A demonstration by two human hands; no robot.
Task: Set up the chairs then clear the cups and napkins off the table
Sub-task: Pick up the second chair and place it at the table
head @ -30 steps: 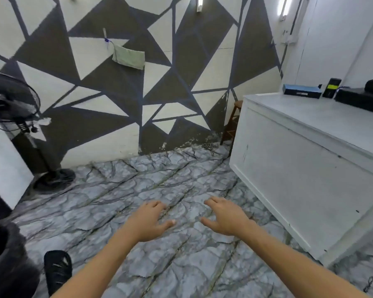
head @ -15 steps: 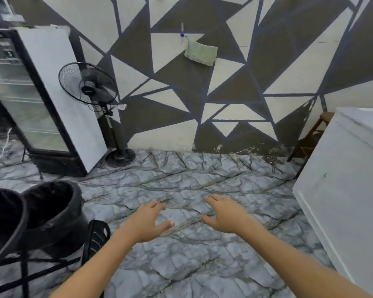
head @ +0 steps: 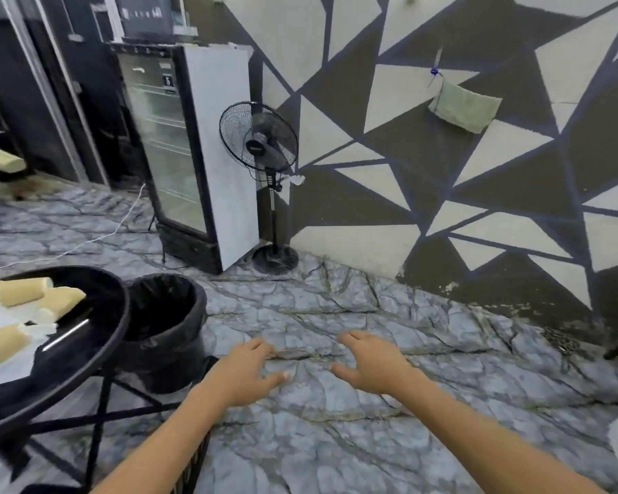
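As our view swings left, the round black metal table point(head: 97, 336) with tan paper cups point(head: 22, 292) appears; our left hand point(head: 245, 374) and right hand point(head: 373, 363) hang spread, empty.

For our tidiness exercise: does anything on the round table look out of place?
Yes. Three paper cups lie tipped on their sides on the table, amid loose white napkins, not standing upright.

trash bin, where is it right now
In the head view, the black-lined trash bin stands on the floor at lower left, right beside the round black table.
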